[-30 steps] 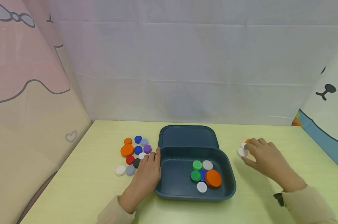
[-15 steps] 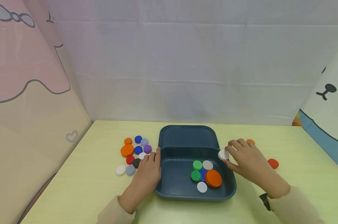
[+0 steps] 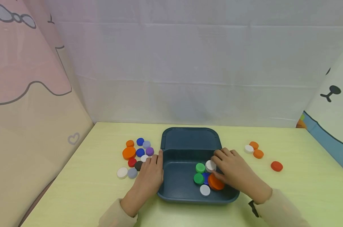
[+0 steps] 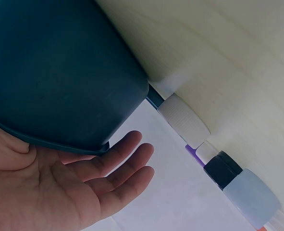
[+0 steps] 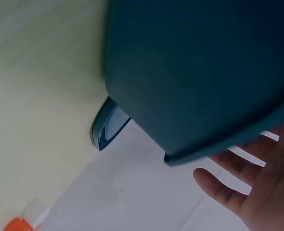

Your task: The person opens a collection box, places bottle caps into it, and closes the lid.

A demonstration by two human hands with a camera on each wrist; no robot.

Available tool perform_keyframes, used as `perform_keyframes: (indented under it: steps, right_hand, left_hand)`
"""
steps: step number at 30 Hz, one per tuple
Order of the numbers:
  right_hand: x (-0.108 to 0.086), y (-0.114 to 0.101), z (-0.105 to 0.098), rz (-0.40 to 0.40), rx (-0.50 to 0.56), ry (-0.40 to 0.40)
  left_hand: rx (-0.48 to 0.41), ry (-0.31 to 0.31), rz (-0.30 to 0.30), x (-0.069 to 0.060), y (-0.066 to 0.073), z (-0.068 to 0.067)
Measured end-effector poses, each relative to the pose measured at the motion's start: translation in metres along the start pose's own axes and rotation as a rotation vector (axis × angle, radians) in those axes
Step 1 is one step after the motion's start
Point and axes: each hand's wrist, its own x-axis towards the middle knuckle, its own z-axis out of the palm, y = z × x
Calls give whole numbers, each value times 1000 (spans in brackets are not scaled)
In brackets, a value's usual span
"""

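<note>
A dark teal rectangular plastic box with rounded corners [image 3: 177, 200] stands on the pale yellow-green tabletop [image 3: 83, 201], with its matching flat lid [image 3: 192, 138] directly behind it. Inside the box, mostly towards the right, are a light green round cap [image 3: 200, 167], a darker green cap [image 3: 198, 178], a blue cap [image 3: 206, 177] partly covered by a large orange cap [image 3: 216, 183], and a small white cap [image 3: 205, 190]. The right hand [image 3: 231, 168] reaches over the right rim, its fingers and thumb pinching a white round cap [image 3: 210, 165] beside the light green one.

The left hand [image 3: 150, 176] rests at the left rim, fingers extended, and partly overlaps a loose cluster of caps: orange, blue, purple, red, black, white and pale blue. Right of the box lie two orange caps, a white cap [image 3: 248, 149] near them, and a red-orange cap [image 3: 276, 166] apart.

The left wrist view shows a ribbed white cap [image 4: 184, 120] side-on; in both wrist views the box's outer wall hides its contents.
</note>
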Motion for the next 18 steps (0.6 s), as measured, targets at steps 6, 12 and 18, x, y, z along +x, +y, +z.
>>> perform_keyframes:
  steps: [6, 12, 18]
  right_hand:
    - [3, -6, 11, -39, 1, 25]
    - [5, -9, 19, -67, 0, 79]
    - [7, -11, 22, -53, 5, 37]
  left_hand:
    - [-6, -8, -4, 0, 1, 0]
    - [-1, 1, -2, 0, 0, 1]
    - [1, 4, -1, 0, 0, 0]
